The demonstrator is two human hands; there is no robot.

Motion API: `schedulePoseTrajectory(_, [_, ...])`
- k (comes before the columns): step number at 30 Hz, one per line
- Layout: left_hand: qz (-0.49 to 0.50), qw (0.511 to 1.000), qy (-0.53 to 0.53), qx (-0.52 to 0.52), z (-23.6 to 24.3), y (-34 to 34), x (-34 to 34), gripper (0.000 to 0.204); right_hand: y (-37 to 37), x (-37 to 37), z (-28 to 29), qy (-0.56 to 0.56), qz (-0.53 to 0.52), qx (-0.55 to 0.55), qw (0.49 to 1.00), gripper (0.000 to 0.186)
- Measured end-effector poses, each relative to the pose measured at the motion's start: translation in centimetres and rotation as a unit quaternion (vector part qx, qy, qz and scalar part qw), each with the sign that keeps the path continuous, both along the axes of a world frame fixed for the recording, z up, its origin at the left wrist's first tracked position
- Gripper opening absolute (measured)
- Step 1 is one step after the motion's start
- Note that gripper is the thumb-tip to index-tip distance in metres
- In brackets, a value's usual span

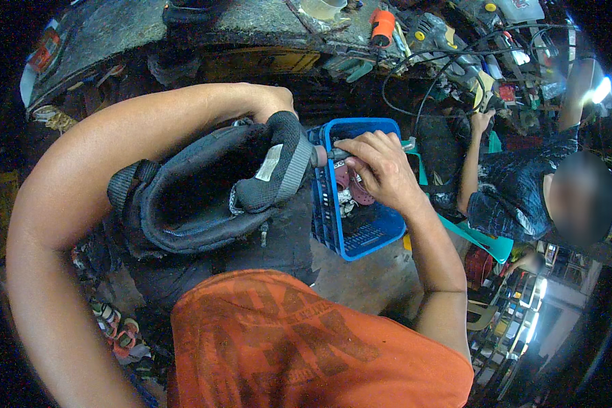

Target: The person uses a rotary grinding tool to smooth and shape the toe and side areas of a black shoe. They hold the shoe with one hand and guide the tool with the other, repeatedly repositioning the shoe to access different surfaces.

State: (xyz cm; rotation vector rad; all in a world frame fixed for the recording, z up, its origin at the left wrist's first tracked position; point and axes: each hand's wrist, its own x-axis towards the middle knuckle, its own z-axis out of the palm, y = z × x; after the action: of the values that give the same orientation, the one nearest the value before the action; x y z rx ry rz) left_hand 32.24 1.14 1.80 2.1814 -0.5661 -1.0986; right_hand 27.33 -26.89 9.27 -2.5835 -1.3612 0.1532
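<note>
My left hand [270, 103] holds a black padded shoe [196, 197] with grey webbing straps and a pale label, its fingers mostly hidden behind it. My right hand [381, 163] is closed on a dark, slim tool [336, 154] with a rounded pinkish-grey tip [317, 156], which is against or very near the shoe's strap edge; I cannot tell whether they touch. Just beyond and below that hand, a blue plastic basket [357, 248] holds pink clogs [362, 193].
A worn workbench [102, 58] runs along the top, with an orange cylinder [382, 27], power tools [442, 44] and looping cables. At right, another person [510, 183] works with raised arms beside a teal plastic stool [486, 245]. Assorted footwear [122, 333] lies at lower left.
</note>
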Motion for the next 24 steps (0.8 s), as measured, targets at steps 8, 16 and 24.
schedulePoseTrajectory(8, [0.001,1.000,-0.003,-0.006,-0.8,-0.1,0.4,0.044,-0.9,-0.3,0.1,0.018,-0.027,0.024,0.999,0.028])
schedulePoseTrajectory(16, [0.017,1.000,0.010,-0.006,-0.8,-0.2,0.6,0.044,-0.5,-0.3,0.2,-0.002,-0.005,-0.003,1.000,0.031])
schedulePoseTrajectory(24, [0.109,0.990,0.091,-0.016,-1.3,-0.1,0.0,0.042,-0.1,0.0,0.0,-0.012,-0.005,0.000,1.000,0.030])
